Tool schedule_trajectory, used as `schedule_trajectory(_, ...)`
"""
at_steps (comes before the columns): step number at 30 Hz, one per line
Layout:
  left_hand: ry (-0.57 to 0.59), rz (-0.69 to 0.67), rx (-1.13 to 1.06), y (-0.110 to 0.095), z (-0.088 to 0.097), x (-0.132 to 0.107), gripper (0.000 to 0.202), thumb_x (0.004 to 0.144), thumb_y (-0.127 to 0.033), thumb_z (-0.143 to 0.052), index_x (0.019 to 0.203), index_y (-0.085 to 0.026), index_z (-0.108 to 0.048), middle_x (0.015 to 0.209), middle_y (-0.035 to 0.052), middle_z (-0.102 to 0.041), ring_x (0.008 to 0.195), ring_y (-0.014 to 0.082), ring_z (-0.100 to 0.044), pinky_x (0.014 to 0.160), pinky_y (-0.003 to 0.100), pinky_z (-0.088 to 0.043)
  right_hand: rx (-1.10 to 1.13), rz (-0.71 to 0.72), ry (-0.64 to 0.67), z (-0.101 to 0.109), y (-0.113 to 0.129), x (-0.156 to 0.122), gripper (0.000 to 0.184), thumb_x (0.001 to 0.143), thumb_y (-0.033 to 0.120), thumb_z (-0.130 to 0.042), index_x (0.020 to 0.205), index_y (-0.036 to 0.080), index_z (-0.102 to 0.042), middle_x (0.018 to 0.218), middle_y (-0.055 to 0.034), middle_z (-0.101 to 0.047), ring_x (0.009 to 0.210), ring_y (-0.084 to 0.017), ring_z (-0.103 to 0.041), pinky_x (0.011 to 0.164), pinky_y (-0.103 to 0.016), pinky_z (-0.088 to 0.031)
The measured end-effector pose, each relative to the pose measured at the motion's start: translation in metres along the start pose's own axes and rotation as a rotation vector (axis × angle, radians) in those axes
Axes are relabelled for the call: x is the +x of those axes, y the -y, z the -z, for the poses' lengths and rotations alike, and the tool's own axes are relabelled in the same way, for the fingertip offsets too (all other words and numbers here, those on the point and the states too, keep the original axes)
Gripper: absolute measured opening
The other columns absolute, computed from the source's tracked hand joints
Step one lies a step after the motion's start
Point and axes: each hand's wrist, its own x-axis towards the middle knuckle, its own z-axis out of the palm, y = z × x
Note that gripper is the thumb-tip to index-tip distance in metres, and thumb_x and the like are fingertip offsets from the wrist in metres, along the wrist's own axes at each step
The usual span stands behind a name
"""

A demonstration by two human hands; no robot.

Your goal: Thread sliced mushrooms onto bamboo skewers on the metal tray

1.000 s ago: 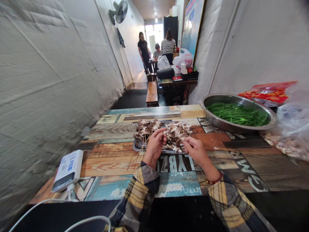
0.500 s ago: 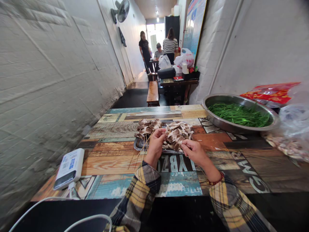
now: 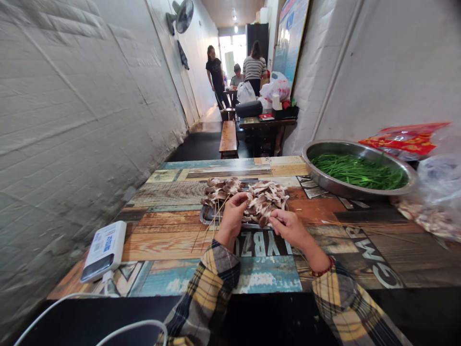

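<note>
Two heaps of grey-brown oyster mushrooms (image 3: 268, 196) lie on a metal tray (image 3: 206, 217). My left hand (image 3: 233, 216) is closed in a pinch at the gap between the heaps; what its fingertips hold is too small to make out. Beside it, several thin bamboo skewers (image 3: 206, 231) lean on the tray's left part, their ends reaching onto the table. My right hand (image 3: 288, 226) is closed in a pinch on an oyster mushroom at the near right edge of the right heap.
A steel basin (image 3: 360, 192) of green chives stands at the right, with plastic bags (image 3: 441, 178) beyond. More skewers (image 3: 360, 225) lie on the right of the table. A white device (image 3: 104, 252) with a cable sits at the left. People are farther back.
My right hand has shifted slightly left and down along the mushrooms' near edge. My left hand stays almost in place, still pinched.
</note>
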Motion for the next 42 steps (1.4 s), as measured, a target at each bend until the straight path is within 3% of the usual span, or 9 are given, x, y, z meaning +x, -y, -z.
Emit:
schedule_trajectory(11, -0.005, -0.031, 0.079, -0.003, 0.004, 0.000, 0.022, 0.070, -0.031, -0.068, 0.086, -0.016, -0.072, 0.067, -0.0006, -0.061, 0.056, 0.0076, -0.046, 0.052, 0.019, -0.035, -0.043, 0.035, -0.013, 0.001, 0.004, 0.002, 0.025, 0.087, 0.030, -0.048, 0.070, 0.018, -0.061, 0.046, 0.0042, -0.050, 0.044, -0.011, -0.045, 0.046, -0.021, -0.035)
schedule_trajectory(22, -0.071, -0.067, 0.021, -0.003, 0.002, 0.002, 0.020, 0.065, -0.029, -0.073, 0.076, -0.015, -0.064, 0.070, 0.0014, -0.065, 0.060, 0.0089, -0.051, 0.057, 0.020, -0.038, -0.085, 0.052, -0.019, 0.000, 0.003, 0.001, 0.025, 0.087, 0.029, -0.047, 0.070, 0.019, -0.062, 0.047, 0.0037, -0.052, 0.045, -0.012, -0.047, 0.048, -0.021, -0.036)
schedule_trajectory(42, -0.091, -0.149, 0.207, -0.012, -0.004, -0.005, 0.009, 0.064, -0.022, -0.070, 0.069, -0.016, -0.066, 0.065, -0.0009, -0.061, 0.061, 0.0096, -0.050, 0.059, 0.020, -0.038, -0.100, 0.037, -0.055, -0.001, -0.002, 0.001, 0.024, 0.088, 0.027, -0.048, 0.069, 0.019, -0.060, 0.047, 0.0041, -0.050, 0.045, -0.012, -0.047, 0.049, -0.022, -0.035)
